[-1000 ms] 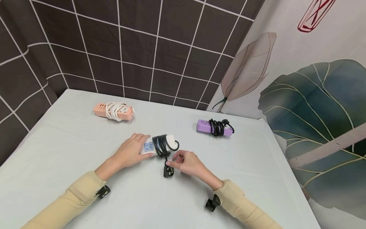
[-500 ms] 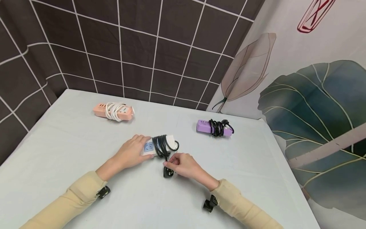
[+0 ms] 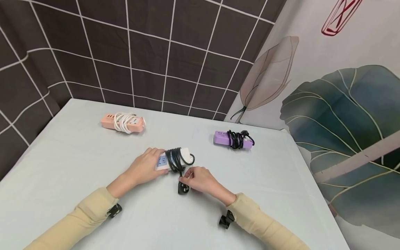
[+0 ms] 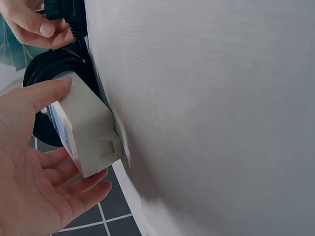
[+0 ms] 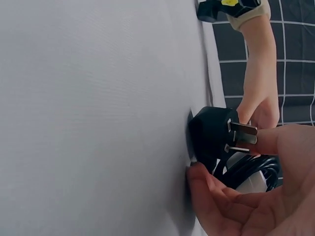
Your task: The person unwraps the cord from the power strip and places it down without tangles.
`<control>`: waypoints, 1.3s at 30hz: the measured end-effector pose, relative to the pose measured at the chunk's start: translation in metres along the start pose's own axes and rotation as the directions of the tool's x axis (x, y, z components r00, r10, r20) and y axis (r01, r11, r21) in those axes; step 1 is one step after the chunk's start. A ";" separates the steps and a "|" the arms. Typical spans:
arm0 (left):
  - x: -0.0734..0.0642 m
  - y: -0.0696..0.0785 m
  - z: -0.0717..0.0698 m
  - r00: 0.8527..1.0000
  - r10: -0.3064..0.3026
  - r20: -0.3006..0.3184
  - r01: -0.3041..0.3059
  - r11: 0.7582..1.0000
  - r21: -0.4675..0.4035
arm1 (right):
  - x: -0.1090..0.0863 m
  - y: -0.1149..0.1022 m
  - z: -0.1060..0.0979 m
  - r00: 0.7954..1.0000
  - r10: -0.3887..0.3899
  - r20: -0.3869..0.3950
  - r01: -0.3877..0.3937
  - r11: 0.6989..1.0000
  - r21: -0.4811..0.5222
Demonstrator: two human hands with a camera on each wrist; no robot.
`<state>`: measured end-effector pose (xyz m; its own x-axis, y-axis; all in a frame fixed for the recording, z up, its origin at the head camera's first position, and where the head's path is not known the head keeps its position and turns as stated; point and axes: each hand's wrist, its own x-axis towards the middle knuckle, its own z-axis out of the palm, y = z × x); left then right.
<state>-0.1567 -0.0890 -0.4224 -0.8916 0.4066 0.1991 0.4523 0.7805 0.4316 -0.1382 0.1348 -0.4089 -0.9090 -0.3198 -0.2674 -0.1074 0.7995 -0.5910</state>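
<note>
A white power strip [image 3: 185, 153] with blue socket faces lies mid-table, a black cord [image 3: 175, 160] wound round it. My left hand [image 3: 145, 167] grips its left end, thumb along the near side and fingers over the far side. The strip's end face [image 4: 98, 145] shows between thumb and fingers in the left wrist view. On the near side a short length of cord leads to a black plug [image 3: 183, 188]. My right hand [image 3: 201, 179] pinches that cord just behind the plug. Metal prongs [image 5: 242, 132] point toward the palm in the right wrist view.
An orange power strip [image 3: 107, 121] wrapped in white cord lies at the back left. At the back right is a purple power strip [image 3: 221, 138] with black cord around it. Dark gridded cloth [image 3: 150, 52] hangs behind the pale table [image 3: 125, 222].
My right hand has moved slightly left and down, and its fingers have closed on the cord by the plug. The left hand keeps its grip on the white power strip.
</note>
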 end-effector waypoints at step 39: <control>0.001 0.012 0.007 0.997 -0.070 -0.037 0.071 0.997 0.031 | 0.015 0.002 0.005 0.997 0.068 -0.040 -0.064 0.993 0.096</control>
<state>-0.1519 -0.0758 -0.4229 -0.9213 0.3332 0.2004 0.3879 0.8218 0.4173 -0.1501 0.1292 -0.4175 -0.9297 -0.2436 -0.2763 -0.0096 0.7658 -0.6430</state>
